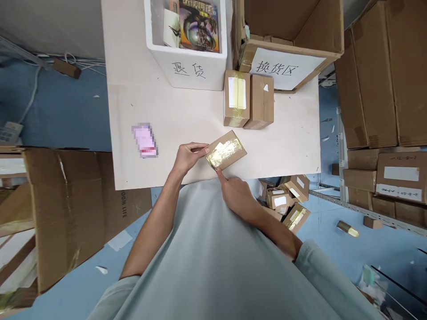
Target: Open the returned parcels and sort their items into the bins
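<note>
A small brown cardboard box (236, 156) with shiny clear tape across its top sits tilted near the table's front edge. My left hand (187, 158) pinches its left corner between thumb and fingers. At the box's lower left edge is the extended index finger of my right hand (237, 193); the other fingers are curled under. A thin dark sliver shows by that fingertip, too small to name, and what the curled fingers hold is hidden. Just behind stand two closed boxes, a taped box with a label (231, 113) and a plainer box (263, 104).
A white foam bin (187, 73) with a picture book (200, 26) and a large open carton (333, 49) stand at the back of the table (180, 115). A blurred pink phone-shaped object (145, 140) lies left. Small boxes (280, 201) are piled below right; large cartons (73, 213) flank me.
</note>
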The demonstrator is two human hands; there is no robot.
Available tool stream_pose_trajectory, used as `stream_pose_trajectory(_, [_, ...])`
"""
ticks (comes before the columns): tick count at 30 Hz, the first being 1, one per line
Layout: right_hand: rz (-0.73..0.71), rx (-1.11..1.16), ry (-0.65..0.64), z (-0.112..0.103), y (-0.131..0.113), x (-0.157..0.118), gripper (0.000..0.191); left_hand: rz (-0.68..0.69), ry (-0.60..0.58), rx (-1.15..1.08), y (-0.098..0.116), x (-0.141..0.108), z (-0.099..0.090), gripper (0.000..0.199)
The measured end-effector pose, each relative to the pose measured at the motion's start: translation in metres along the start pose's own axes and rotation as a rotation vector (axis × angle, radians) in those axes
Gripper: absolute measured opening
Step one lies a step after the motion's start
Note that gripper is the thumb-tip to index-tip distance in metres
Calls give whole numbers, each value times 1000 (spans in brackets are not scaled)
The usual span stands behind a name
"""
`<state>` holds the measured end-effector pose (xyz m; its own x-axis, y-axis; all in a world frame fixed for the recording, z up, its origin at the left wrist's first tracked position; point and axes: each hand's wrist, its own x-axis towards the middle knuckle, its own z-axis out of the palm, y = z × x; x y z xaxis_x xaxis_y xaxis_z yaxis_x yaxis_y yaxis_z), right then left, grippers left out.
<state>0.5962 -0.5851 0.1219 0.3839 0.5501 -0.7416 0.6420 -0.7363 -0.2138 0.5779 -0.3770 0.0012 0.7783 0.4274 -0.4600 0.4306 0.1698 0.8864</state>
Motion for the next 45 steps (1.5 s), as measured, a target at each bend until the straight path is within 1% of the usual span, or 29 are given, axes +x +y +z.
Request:
stream_pose_trajectory(2, [-11,41,35,-6,14,-6,70,13,7,14,0,-1,1,76])
stream_pose_trajectory(3, [4,76,85,-10,23,-7,67,21,11,22,0,-2,1,76])
stream_pose_trajectory(5, [89,172,267,-14,46,-1,62,31,12,43,0,-1,1,76])
stream_pose_trajectory(7, [194,289,489,-14,69,14,56,45,2,69,0,1,-2,75])
stream_pose_trajectory(8, [209,352,567,-12,79,24,53,55,-6,84,-1,3,-3,73])
stream_pose_trajectory(10, [200,464,640,-4,94,44,49,88,-21,122,0,6,-6,68])
stream_pose_trajectory(12, [188,548,663,7,98,58,47,125,-22,186,1,8,-7,59])
stream_pose_trajectory(14, [204,592,671,20,93,64,47,156,21,294,4,5,0,49])
stream_pose_trajectory(16, [232,618,654,31,86,64,48,227,97,448,8,0,17,43])
stream_pose_trajectory(17, [241,634,636,35,84,63,48,294,116,524,9,-4,28,41])
stream_pose_trajectory(18, [251,651,618,38,83,61,48,380,104,591,10,-8,40,38])
stream_pose_trajectory(19, [261,668,602,39,83,59,48,472,62,644,10,-11,52,35])
stream_pose_trajectory(21, [279,691,582,40,86,53,49,619,-68,702,9,-15,73,28])
stream_pose_trajectory(22, [287,695,576,38,88,49,49,658,-118,719,7,-15,80,27])
stream_pose_trajectory(23, [291,695,570,36,90,45,50,677,-141,733,5,-15,86,28])
stream_pose_trajectory(24, [290,693,565,34,91,40,51,681,-140,742,3,-14,89,29])
stream_pose_trajectory(28, [244,642,568,25,87,19,55,662,-105,737,-3,-9,90,31])
stream_pose_trajectory(31, [222,564,570,22,80,10,57,643,-103,718,-3,-6,89,29])
stream_pose_trajectory(39, [307,312,436,19,69,11,62,601,-110,627,-3,-5,91,28])
stream_pose_trajectory(45, [332,230,386,12,62,4,61,633,-94,651,-6,-8,92,30])
